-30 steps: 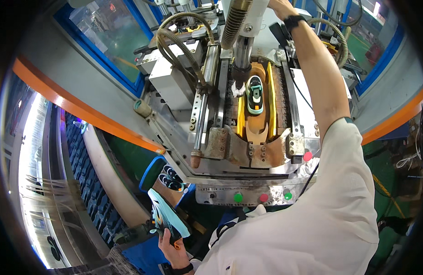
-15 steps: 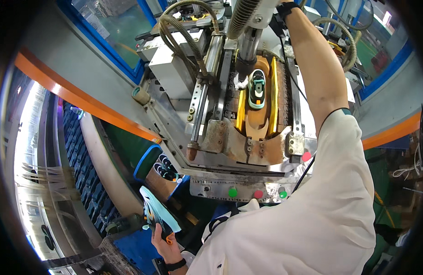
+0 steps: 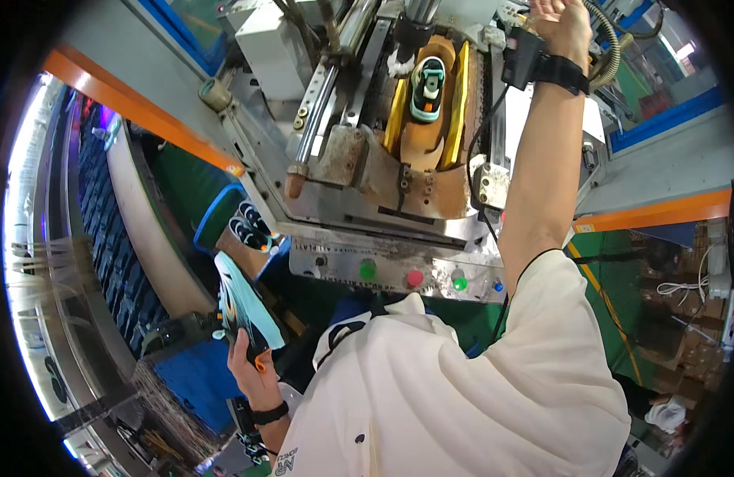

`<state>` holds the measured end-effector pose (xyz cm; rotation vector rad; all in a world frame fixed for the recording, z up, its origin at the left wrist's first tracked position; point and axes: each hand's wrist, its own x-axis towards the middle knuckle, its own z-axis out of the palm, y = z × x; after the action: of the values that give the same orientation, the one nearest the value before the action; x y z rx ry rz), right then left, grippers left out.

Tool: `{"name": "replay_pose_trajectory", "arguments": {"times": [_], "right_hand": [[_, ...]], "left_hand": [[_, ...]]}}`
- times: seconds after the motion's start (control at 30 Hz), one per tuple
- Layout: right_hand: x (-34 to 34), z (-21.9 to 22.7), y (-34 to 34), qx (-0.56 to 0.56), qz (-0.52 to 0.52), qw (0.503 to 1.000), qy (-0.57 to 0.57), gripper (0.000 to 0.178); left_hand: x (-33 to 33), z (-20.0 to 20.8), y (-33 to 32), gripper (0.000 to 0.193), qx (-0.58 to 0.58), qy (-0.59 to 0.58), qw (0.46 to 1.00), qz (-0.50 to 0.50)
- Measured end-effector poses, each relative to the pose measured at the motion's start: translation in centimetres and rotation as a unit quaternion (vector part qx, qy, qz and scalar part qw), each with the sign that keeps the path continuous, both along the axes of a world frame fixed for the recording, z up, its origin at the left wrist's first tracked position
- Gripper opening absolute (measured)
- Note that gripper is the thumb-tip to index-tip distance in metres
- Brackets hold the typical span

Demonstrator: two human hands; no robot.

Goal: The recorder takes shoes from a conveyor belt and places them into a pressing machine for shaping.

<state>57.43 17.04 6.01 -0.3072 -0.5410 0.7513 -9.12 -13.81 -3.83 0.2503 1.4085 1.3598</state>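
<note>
My left hand [image 3: 251,374] is closed around the heel end of a sneaker [image 3: 246,306] with a light blue sole and a dark upper with an orange loop. I hold it at the lower left, sole turned to the right. My right hand [image 3: 564,28] is raised at the upper right, beside the machine, fingers apart and partly cut off by the top edge; nothing shows in it. Another sneaker [image 3: 427,89], black, mint and orange, sits upright in the press machine's brown cradle [image 3: 422,155], between two yellow side pads [image 3: 456,107].
A metal ram [image 3: 414,32] stands above and left of the cradle. Green and red buttons [image 3: 414,278] line the machine's front panel. Dark shoes [image 3: 250,226] lie in a blue-rimmed tray [image 3: 216,208] at left, next to a conveyor [image 3: 112,262]. A black cable [image 3: 488,135] hangs from my right wrist.
My view has shifted, so the machine appears higher and further left. My right hand has come into view at the top. The left hand still holds the sneaker.
</note>
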Motion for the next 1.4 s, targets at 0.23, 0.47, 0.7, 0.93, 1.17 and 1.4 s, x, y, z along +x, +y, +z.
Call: {"name": "replay_pose_trajectory", "arguments": {"times": [0.23,0.47,0.7,0.93,1.17,1.4], "right_hand": [[-8.8,1.1,-3.3,-0.102,-0.096,0.989,-0.052,0.013],[-12.2,3.8,-0.6,-0.062,0.015,0.942,-0.328,0.059],[-18.2,10.2,-1.2,-0.231,-0.165,0.810,-0.514,0.044],[-17.3,9.6,0.0,-0.191,-0.153,0.836,-0.492,0.039],[-26.9,-6.4,-12.6,-0.225,-0.255,0.841,-0.422,0.013],[-40.8,-29.5,-24.9,-0.227,0.019,0.648,-0.727,0.013]], "left_hand": [[-0.4,-1.5,-0.7,0.016,-0.044,0.008,0.999,-0.004],[-0.8,-1.6,-1.2,0.022,0.011,-0.006,1.000,0.004],[-0.6,-2.1,-1.0,0.020,0.003,0.008,1.000,0.013],[0.0,-2.4,-1.6,0.019,0.004,-0.011,1.000,0.028],[-0.3,-1.8,-3.5,0.013,-0.001,-0.008,0.999,0.046],[-0.9,-3.0,-4.6,0.017,-0.038,0.061,0.997,-0.001]]}}
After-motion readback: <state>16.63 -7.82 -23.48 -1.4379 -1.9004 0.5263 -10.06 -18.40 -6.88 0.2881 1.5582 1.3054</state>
